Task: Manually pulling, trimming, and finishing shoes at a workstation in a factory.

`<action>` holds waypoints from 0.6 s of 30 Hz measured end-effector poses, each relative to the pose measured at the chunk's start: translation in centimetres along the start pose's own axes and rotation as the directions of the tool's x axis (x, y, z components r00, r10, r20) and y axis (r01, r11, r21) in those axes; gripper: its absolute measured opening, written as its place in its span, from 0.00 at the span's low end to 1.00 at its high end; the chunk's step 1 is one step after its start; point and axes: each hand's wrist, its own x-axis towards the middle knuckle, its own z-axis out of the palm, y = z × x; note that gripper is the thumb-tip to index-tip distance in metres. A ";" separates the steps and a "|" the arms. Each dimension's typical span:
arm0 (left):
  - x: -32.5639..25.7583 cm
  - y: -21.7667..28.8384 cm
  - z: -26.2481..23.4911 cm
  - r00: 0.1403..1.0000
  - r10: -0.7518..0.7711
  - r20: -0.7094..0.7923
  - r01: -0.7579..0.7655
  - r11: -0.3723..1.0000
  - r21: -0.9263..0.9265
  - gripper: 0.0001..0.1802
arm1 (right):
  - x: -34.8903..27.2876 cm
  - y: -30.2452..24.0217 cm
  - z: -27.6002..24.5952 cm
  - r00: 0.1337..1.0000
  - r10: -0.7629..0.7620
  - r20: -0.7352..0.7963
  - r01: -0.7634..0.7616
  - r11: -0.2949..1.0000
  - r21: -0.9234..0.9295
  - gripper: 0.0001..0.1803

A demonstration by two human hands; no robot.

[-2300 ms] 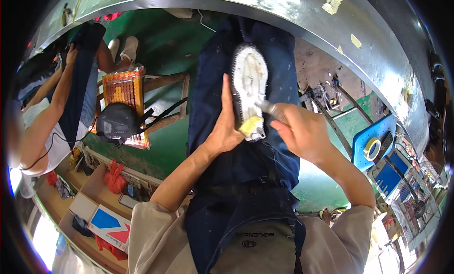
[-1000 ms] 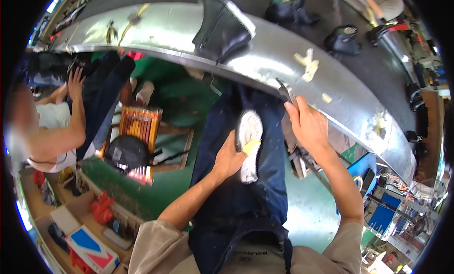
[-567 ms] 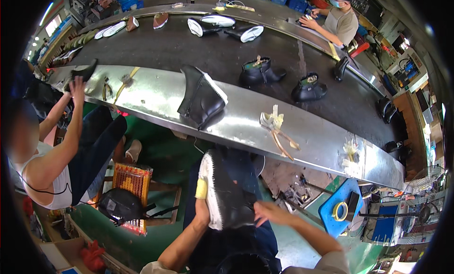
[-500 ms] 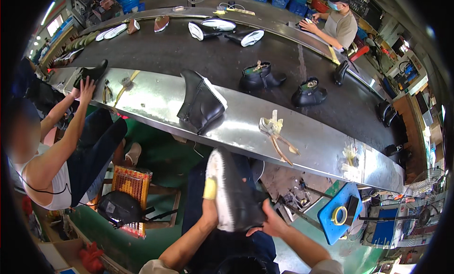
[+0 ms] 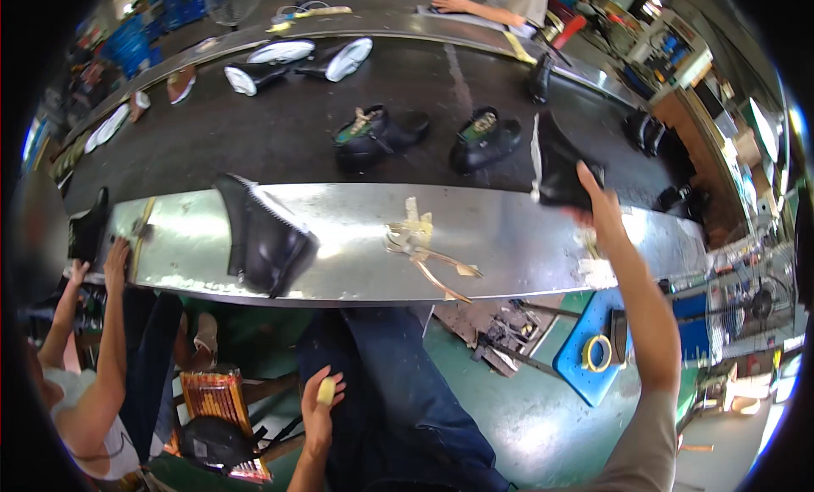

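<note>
At the right of the frame, the right hand is closed around the held boot, gripping its dark upper, with the boot's white edge facing left. Holding it on the side away from that edge probably leaves the edge free of the fingers. The boot shows against the dark belt just beyond the metal table; whether it touches anything below cannot be told.

The left hand, low in the middle, holds no boot. Its fingers are loosely spread and curled over the dark apron, and a yellow wrap covers one digit, perhaps as padding against rubbing.

The pliers lie mid-frame among pale scraps, handles pointing toward the lower right and the person's side, which likely makes them easy to grasp. At centre left, the other boot sits on the table, white edge turned to the upper right.

The table's near edge runs just below that boot and the pliers' handles, so room is tight there. Bare metal lies between these two, and more right of the pliers. Left of the held boot, the low black shoe stands near, narrowing sideways room.
</note>
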 end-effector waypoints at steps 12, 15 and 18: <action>2.9 -0.5 0.4 0.966 -0.063 -0.250 0.028 0.989 -0.143 0.17 | 11.3 5.2 -0.2 0.508 -0.860 0.040 0.305 0.136 -0.943 0.37; 3.4 -1.0 0.8 0.966 -0.019 -0.256 -0.013 0.992 -0.122 0.15 | 1.8 0.5 9.2 0.512 -0.809 0.289 0.738 0.243 -0.629 0.30; 2.7 -1.7 0.6 0.961 -0.024 -0.277 -0.016 0.990 -0.138 0.14 | -6.9 -1.2 21.0 0.330 -0.763 0.556 0.941 0.218 -0.259 0.36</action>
